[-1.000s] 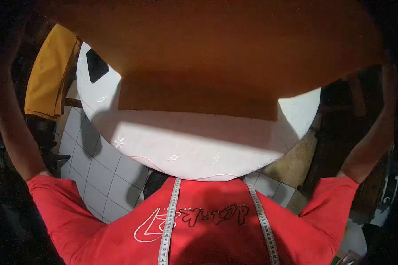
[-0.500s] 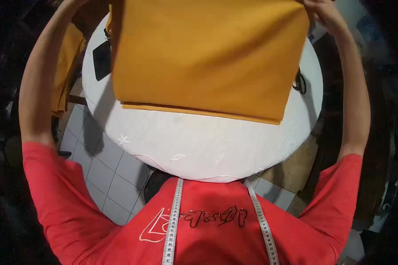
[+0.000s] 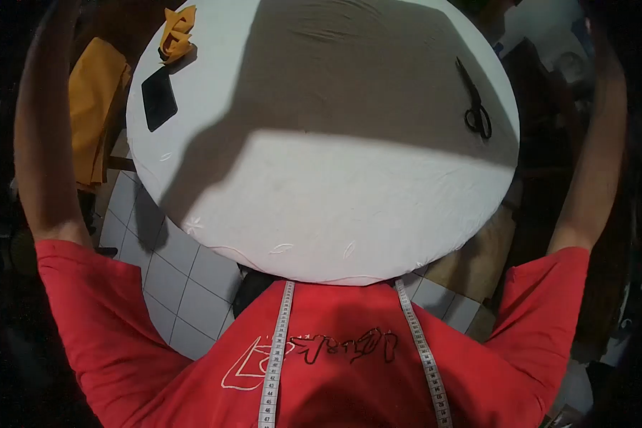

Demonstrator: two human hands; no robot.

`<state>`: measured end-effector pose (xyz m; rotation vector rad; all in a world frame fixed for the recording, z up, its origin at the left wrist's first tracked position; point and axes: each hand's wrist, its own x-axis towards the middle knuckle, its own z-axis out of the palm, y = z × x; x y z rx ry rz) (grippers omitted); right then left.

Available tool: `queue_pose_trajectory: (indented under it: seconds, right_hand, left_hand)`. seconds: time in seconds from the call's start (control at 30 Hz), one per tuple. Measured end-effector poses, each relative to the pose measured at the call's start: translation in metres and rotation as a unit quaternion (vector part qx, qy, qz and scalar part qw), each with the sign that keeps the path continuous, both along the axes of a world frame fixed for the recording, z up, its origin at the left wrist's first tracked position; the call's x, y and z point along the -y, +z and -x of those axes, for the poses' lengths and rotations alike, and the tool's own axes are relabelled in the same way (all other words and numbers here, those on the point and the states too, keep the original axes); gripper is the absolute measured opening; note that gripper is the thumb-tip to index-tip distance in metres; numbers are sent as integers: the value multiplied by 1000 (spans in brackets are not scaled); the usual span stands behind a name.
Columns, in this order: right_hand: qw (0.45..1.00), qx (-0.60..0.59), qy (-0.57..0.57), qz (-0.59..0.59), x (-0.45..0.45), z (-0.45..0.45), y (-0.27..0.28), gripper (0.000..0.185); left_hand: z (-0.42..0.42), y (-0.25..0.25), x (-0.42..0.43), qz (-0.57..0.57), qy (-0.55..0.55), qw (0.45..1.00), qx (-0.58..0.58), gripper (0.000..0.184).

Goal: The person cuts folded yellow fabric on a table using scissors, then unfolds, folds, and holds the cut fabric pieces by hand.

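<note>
Both my arms reach up past the upper edge, and neither of my hands shows in the head view. The large mustard-yellow cloth is out of sight too. A broad shadow falls across the far half of the round table with its white cover. Black-handled scissors lie at the table's right side, blades pointing away. On the left side rests a dark phone or tablet. Just beyond it sits a small crumpled heap of yellow cloth scraps.
More folded yellow cloth hangs to the left of the table, below my left forearm. A measuring tape drapes down both sides of my red shirt. Grey-white floor tiles show below the table edge.
The yellow cloth has gone up off the table and out of view, and my hands with it. Scissors and scraps that it covered, wholly or partly, now show fully.
</note>
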<state>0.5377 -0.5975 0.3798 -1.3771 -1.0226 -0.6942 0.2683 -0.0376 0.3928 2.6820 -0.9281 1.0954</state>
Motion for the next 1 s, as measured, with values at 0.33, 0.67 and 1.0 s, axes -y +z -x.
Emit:
queue_pose_trajectory:
  seconds: [0.33, 0.67, 1.0]
  right_hand:
    - [905, -326, -95, 256, 28, 169, -252, 27]
    - [911, -238, -41, 335, 42, 222, -305, 36]
    - [901, -103, -60, 418, 31, 247, -316, 34]
  left_hand:
    - [66, -271, 21, -10, 59, 998, 19, 16]
    - [130, -325, 57, -68, 91, 990, -84, 16]
    - [151, -338, 50, -87, 95, 988, -85, 15]
